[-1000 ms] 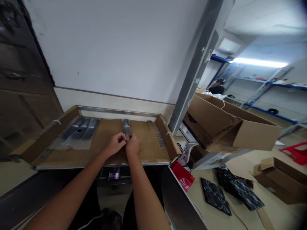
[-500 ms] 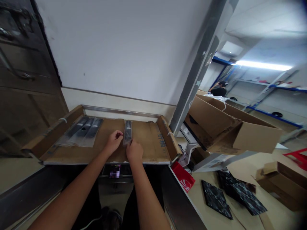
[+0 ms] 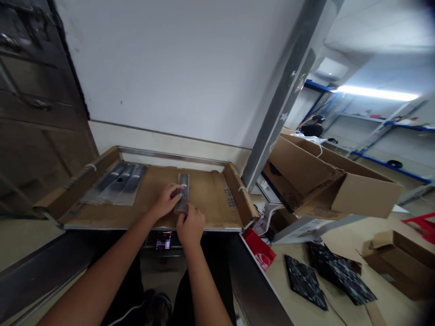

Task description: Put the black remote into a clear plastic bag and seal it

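A narrow clear plastic packet (image 3: 184, 183) with a dark item inside lies upright in view on the cardboard-lined tray (image 3: 217, 217). My left hand (image 3: 168, 199) grips its left side, thumb and fingers together. At the packet's lower end is my right hand (image 3: 190, 222), its fingers closed on the bottom edge. Several similar packets (image 3: 124, 183) with dark contents overlap one another on the tray's left part.
Folded cardboard walls (image 3: 239, 194) edge the tray. An open carton (image 3: 316, 181) stands to the right, beyond a grey post (image 3: 285, 99). Below are a red bag (image 3: 260, 249) and dark patterned packages (image 3: 306, 280). A person (image 3: 312, 127) sits far back.
My left hand has moved right onto the packet. My right hand has shifted slightly down, and the packet sits a little lower and further right.
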`<state>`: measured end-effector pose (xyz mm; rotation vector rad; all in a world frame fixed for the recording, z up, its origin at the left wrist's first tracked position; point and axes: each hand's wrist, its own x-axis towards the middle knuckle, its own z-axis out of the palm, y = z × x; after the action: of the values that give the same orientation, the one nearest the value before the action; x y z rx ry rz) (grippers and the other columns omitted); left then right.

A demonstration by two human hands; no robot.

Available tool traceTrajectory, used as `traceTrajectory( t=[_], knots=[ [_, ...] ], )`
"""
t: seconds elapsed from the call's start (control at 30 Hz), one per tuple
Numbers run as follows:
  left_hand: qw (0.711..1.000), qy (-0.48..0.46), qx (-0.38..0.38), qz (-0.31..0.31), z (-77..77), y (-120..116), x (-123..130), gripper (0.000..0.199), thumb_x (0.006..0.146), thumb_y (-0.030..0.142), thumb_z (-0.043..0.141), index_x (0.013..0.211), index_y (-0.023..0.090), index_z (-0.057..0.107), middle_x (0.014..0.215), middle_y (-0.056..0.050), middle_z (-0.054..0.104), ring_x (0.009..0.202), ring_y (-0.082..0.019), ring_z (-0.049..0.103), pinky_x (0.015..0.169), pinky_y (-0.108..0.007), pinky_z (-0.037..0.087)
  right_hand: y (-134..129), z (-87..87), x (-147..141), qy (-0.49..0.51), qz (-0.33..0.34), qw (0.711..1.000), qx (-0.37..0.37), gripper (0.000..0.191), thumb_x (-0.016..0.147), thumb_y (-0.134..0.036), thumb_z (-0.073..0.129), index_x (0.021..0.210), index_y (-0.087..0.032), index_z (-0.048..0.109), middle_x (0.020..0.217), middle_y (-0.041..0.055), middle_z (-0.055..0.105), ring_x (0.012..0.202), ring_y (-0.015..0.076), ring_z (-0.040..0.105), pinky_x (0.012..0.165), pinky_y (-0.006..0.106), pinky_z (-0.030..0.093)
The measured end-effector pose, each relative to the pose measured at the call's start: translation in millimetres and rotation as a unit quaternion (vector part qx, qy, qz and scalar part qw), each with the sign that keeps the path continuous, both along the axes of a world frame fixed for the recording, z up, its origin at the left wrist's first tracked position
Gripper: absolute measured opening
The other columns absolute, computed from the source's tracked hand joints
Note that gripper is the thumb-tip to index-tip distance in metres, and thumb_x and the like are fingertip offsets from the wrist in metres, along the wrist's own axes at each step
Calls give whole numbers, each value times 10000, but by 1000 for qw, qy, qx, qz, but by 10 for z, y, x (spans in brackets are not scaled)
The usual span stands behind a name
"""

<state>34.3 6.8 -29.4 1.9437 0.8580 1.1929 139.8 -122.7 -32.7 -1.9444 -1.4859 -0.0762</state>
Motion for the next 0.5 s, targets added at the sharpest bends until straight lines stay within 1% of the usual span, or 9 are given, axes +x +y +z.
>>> traceTrajectory(
  t=[0.03, 0.1, 0.17, 0.2, 0.23, 0.37, 0.5],
  knots=[
    [999, 25, 24, -12, 10, -13, 3, 255, 879, 316, 560, 1061, 219, 710, 1130, -74, 635, 1093, -216, 582, 1003, -386, 446, -9, -18, 7, -1, 8, 1000, 4, 379, 830, -149, 537, 1194, -151, 640, 958, 123, 715, 914, 265, 634, 822, 364, 397],
    [995, 76, 53, -29, 19, -34, 6, 217, 895, 312, 549, 953, 228, 741, 1092, -77, 631, 1106, -233, 568, 1037, -421, 410, -28, -49, 25, -8, 27, 999, 15, 387, 828, -152, 529, 1197, -155, 643, 942, 110, 717, 890, 257, 628, 807, 357, 383],
    [991, 112, 69, -40, 10, -45, 7, 168, 870, 290, 583, 866, 223, 737, 1051, -74, 623, 1062, -236, 571, 1014, -429, 409, -48, -69, 43, -15, 42, 999, 27, 382, 833, -161, 521, 1194, -159, 646, 936, 102, 717, 876, 251, 620, 791, 350, 370],
    [989, 120, 76, -46, 1, -49, 7, 133, 845, 264, 606, 855, 221, 731, 1047, -71, 617, 1047, -232, 571, 998, -424, 414, -58, -73, 51, -17, 46, 998, 30, 375, 836, -166, 517, 1187, -161, 649, 935, 99, 717, 871, 248, 617, 784, 346, 365],
    [988, 122, 82, -52, -7, -51, 6, 112, 816, 230, 624, 861, 219, 726, 1049, -67, 612, 1039, -228, 570, 986, -415, 418, -68, -74, 57, -17, 50, 998, 33, 372, 836, -169, 515, 1182, -164, 651, 937, 95, 716, 868, 246, 614, 778, 343, 361],
    [986, 120, 85, -79, -20, -59, 0, 180, 732, 118, 642, 874, 209, 703, 1021, -54, 602, 998, -216, 567, 930, -380, 435, -100, -58, 71, -6, 67, 997, 37, 385, 802, -167, 525, 1163, -173, 657, 906, 77, 707, 858, 238, 609, 775, 339, 356],
    [986, 120, 79, -83, -2, -67, 0, 209, 713, 85, 645, 882, 199, 691, 1009, -55, 595, 988, -213, 558, 915, -370, 433, -113, -50, 73, 13, 69, 996, 48, 357, 782, -173, 523, 1106, -176, 671, 831, 61, 686, 825, 228, 607, 770, 331, 359]
  ],
)
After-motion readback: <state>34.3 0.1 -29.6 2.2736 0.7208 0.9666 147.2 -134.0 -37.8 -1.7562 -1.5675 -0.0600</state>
